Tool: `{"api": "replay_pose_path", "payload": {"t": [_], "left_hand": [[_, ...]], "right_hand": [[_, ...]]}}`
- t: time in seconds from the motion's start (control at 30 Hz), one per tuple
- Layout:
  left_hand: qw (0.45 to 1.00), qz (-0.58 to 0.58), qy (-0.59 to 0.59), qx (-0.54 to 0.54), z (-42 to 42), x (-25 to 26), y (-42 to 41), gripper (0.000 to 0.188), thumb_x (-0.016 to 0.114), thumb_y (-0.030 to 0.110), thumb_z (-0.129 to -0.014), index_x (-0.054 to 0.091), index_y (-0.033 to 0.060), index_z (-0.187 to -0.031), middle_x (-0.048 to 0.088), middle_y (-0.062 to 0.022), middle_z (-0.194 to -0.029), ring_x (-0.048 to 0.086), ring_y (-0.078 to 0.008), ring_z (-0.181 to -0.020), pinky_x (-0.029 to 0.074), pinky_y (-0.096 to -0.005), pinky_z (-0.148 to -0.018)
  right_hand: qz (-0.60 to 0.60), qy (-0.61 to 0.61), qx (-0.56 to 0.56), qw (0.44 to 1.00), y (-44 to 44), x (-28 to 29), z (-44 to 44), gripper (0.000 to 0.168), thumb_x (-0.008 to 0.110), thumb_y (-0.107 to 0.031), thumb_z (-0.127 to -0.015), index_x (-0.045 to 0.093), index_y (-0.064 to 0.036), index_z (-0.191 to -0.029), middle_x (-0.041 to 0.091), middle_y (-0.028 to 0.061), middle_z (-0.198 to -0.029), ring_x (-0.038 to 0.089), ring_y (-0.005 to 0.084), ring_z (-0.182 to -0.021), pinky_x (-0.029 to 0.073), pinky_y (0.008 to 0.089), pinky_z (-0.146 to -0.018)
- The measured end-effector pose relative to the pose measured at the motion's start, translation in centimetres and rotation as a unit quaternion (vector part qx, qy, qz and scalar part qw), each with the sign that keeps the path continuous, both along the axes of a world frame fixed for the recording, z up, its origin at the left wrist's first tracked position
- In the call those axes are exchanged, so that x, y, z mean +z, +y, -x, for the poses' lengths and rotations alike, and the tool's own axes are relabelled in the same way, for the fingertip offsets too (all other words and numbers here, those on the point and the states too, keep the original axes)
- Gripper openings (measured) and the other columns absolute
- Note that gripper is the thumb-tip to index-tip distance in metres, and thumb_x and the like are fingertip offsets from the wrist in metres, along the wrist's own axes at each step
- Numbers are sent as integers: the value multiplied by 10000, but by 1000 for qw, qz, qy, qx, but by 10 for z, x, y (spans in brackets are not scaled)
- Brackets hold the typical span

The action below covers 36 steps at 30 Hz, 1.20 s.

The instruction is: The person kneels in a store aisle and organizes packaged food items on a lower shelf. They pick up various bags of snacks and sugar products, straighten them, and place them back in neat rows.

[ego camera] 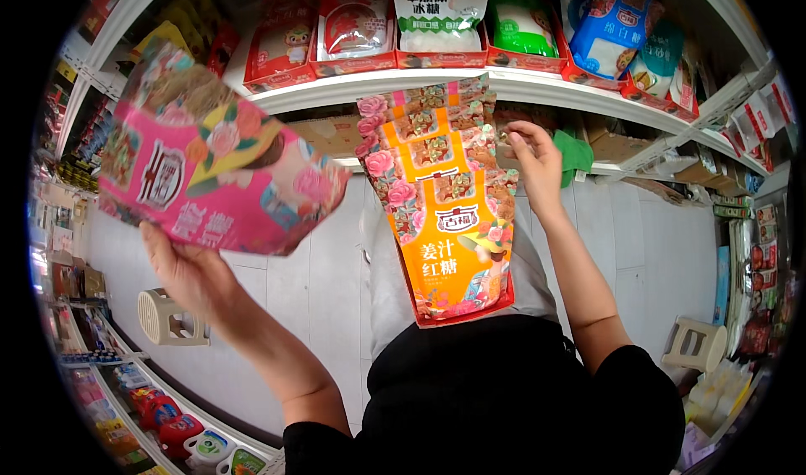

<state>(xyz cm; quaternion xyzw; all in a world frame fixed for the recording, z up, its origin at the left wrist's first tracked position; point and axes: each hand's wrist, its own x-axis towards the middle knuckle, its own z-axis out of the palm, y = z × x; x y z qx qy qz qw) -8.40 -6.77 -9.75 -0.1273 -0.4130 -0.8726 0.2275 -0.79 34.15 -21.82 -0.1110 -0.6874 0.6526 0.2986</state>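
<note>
My left hand [189,267] grips the bottom edge of a bright pink stand-up pouch [252,166], held tilted in the air to the left. The pouch is slightly blurred; it bears flowers and writing. On my lap rests a red open-topped display box [469,319]. In it stands a row of orange brown-sugar pouches [434,248], overlapping front to back. Pouches with a pink strip [454,87] show at the row's far end. My right hand [538,157] is raised just right of that far end, fingers bent and a little apart, with nothing seen in them.
A white shelf [441,84] ahead carries red display boxes with sugar bags [441,15]. Under it lie cardboard boxes [327,135] and a green cloth [572,154]. Beige plastic stools [157,317] stand on the floor at both sides. Bottles [179,431] line the lower-left shelf.
</note>
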Motion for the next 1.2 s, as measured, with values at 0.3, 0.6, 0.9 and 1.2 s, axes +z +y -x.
{"api": "replay_pose_path", "payload": {"t": [0.3,0.6,0.9,1.2], "left_hand": [[953,82,-171,-234,-101,-24,96,190,483,112,-945,522,15,-1103,602,-87,-1054,579,-145,-957,465,-303,-858],[950,257,-133,-115,-108,-88,146,135,494,77,-937,542,22,-1051,582,-42,-987,525,-94,-900,444,-258,-806],[808,576,-100,-73,-72,-108,148,238,673,69,-760,598,14,-978,592,-22,-753,538,-103,-720,418,-255,-653],[948,248,-177,-93,-71,-107,155,50,576,-49,-817,582,-18,-779,608,-8,-710,516,-32,-651,415,-194,-568]], "right_hand": [[100,54,255,960,-55,53,-114,382,550,-256,-923,512,25,-1179,585,104,-1085,568,145,-958,467,301,-838],[202,-125,221,946,-76,15,-137,442,693,-46,-798,479,17,-1180,594,80,-1116,568,126,-982,475,295,-857],[249,-52,144,956,-72,12,-136,461,676,-6,-792,457,30,-1197,593,99,-1113,580,150,-991,474,304,-866],[209,-57,171,961,-80,11,-127,475,668,-29,-810,442,30,-1224,595,90,-1110,574,138,-995,465,297,-874]]}}
